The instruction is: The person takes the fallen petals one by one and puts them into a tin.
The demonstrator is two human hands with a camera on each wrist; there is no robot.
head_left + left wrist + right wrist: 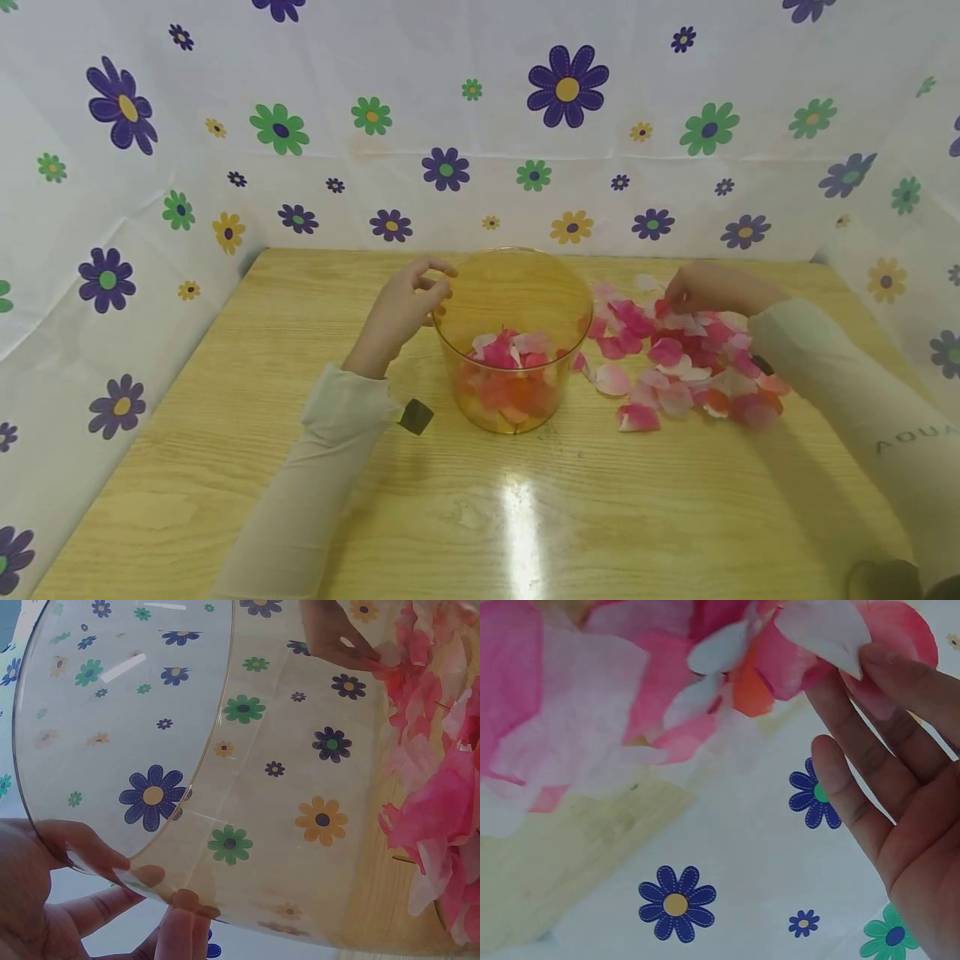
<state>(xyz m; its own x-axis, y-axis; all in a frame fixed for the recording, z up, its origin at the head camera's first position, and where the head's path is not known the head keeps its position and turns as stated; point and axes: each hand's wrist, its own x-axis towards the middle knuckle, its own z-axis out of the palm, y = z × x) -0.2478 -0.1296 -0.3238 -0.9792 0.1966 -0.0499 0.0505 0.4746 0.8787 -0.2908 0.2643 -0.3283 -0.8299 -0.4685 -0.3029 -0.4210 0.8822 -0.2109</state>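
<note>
A see-through amber tub (517, 292) stands upright on the wooden table with pink, red and white artificial petals (502, 352) in its bottom. My left hand (401, 312) holds the tub's left rim, thumb over the edge and fingers against the outer wall, as the left wrist view shows. To the right of the tub lies a loose heap of petals (675, 375). At the back of this heap, my right hand (712, 287) pinches a few petals between thumb and fingers; a white petal (829, 634) and a red-pink one show there in the right wrist view.
The wooden table (517, 508) has a bright light reflection near its front. A white sheet (315, 179) with printed flowers hangs round the back and both sides. A dark object (885, 579) lies at the lower right, by the right sleeve.
</note>
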